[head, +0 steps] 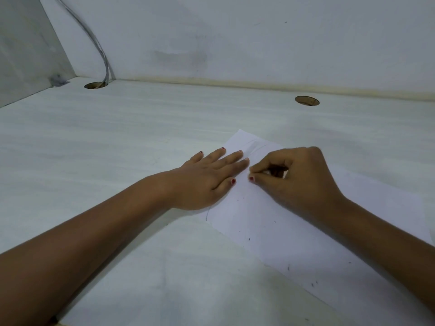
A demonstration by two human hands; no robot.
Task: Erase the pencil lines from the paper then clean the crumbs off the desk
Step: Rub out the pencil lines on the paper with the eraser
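Dark crumbs [249,238] dot the near part of the paper [270,231]. Its long axis runs from the desk's [117,137] near right edge toward the far middle. The left hand [207,180] lies flat, fingers straight, on its left edge. The right hand [294,180] is curled, thumb and forefinger pinching; on what, I cannot tell. Faint pencil lines [256,147] mark the far corner.

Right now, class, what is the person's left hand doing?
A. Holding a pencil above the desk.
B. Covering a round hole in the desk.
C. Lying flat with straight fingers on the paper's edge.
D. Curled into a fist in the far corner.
C: the left hand lies palm down, fingers straight, across the left edge of the paper on the desk.
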